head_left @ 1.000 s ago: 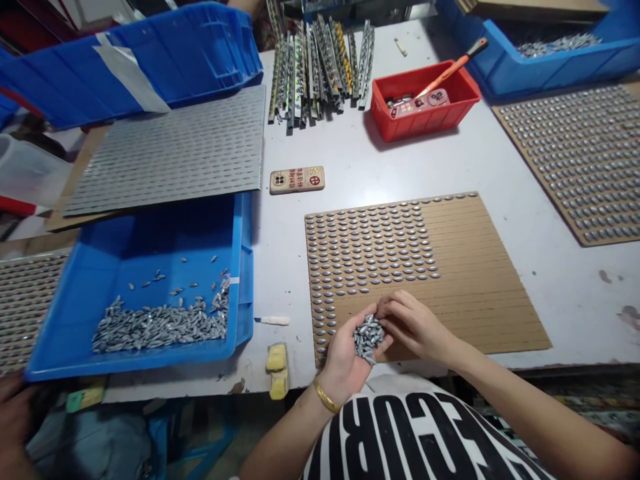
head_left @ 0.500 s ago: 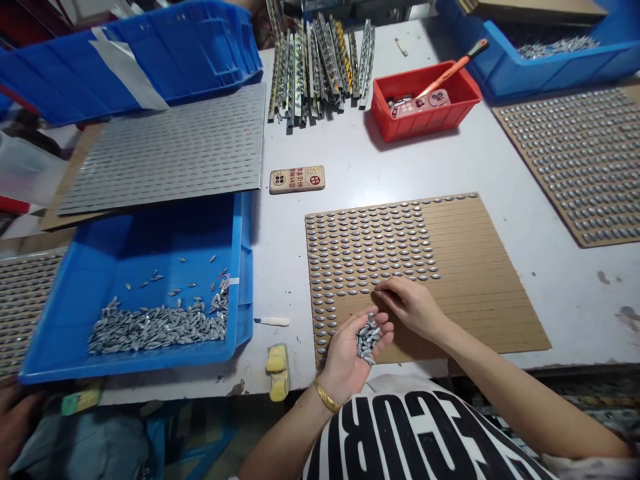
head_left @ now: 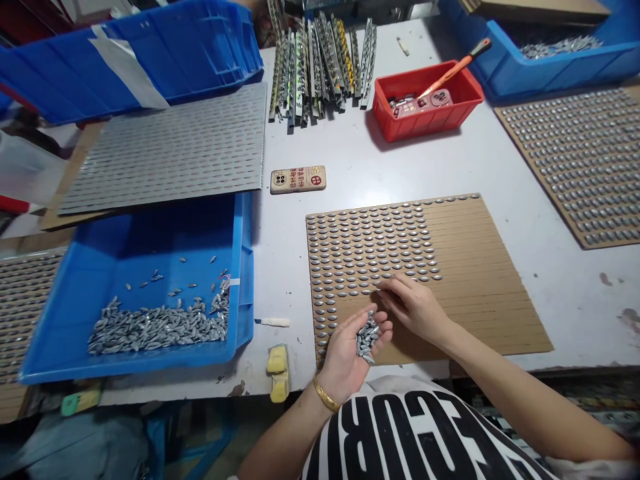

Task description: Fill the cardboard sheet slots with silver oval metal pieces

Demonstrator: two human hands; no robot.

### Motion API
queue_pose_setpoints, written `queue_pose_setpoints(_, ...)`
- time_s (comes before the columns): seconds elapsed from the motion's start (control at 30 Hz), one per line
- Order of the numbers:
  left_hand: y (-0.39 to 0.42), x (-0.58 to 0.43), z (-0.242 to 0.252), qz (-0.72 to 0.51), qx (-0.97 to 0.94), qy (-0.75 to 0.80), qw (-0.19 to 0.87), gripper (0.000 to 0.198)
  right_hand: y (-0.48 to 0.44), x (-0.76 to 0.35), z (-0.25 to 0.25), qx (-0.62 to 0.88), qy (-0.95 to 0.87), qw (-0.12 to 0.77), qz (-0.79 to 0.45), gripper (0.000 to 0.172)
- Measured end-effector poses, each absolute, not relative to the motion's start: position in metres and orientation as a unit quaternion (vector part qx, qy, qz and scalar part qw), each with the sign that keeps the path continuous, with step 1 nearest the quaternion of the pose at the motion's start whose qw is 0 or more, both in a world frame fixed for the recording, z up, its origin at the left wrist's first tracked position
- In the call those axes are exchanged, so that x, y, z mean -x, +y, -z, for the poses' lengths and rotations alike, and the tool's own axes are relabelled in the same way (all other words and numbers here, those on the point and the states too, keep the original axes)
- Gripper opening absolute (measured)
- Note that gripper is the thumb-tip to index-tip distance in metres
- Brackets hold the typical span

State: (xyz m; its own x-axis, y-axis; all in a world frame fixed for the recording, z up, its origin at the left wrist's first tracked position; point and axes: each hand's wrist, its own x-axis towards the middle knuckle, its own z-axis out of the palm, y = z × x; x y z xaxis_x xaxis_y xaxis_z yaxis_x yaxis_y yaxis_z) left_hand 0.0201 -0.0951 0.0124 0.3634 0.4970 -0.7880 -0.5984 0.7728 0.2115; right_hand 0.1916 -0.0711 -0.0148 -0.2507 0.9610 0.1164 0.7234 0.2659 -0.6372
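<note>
My left hand (head_left: 345,347) is cupped, palm up, over the front left part of a brown cardboard sheet (head_left: 480,293). In its palm rests a heap of small grey spindle-shaped pieces (head_left: 367,339). My right hand (head_left: 413,303) bends over the sheet just beyond, thumb and fingertips pinched together at the end of a row. Whatever is between those fingertips is too small to make out. Rows of the same grey pieces (head_left: 370,247) lie over the left and middle of the sheet; drawn lines cross its brown right side.
Left of the sheet stands a blue bin (head_left: 245,267) with loose grey pieces. Nearby lie a white stick (head_left: 273,323), a yellow block (head_left: 278,373) and a printed phone-shaped case (head_left: 298,180). Behind are a red box (head_left: 425,123) and metal strips (head_left: 320,67). Another filled sheet (head_left: 590,167) lies right.
My right hand has shifted very slightly right, fingers still pinched. My left hand stays almost in place with its heap. Another person's hand at the lower left edge has gone out of view.
</note>
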Motion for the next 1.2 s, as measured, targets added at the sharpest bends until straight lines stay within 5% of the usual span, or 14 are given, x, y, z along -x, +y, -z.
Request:
queue_pose_setpoints(0.23,-0.096,-0.029,-0.011,-0.349,0.047,0.467,0.811,0.011,-0.081,-0.191,-0.008,0.456,-0.803,0.25,-0.29,0.021)
queue_pose_setpoints(0.57,-0.09,-0.032,-0.014,-0.288,0.082,0.446,0.843,0.032,-0.086,-0.215,0.013,0.524,-0.765,0.28,-0.249,0.012)
queue_pose_setpoints(0.77,-0.091,-0.032,-0.013,-0.294,0.085,0.451,0.839,0.029,-0.081,-0.218,0.034,0.523,-0.777,0.3,-0.182,0.018)
queue_pose_setpoints(1.2,-0.092,-0.032,-0.014,-0.297,0.089,0.459,0.833,0.028,-0.077,-0.216,0.033,0.51,-0.838,0.172,-0.087,0.023)
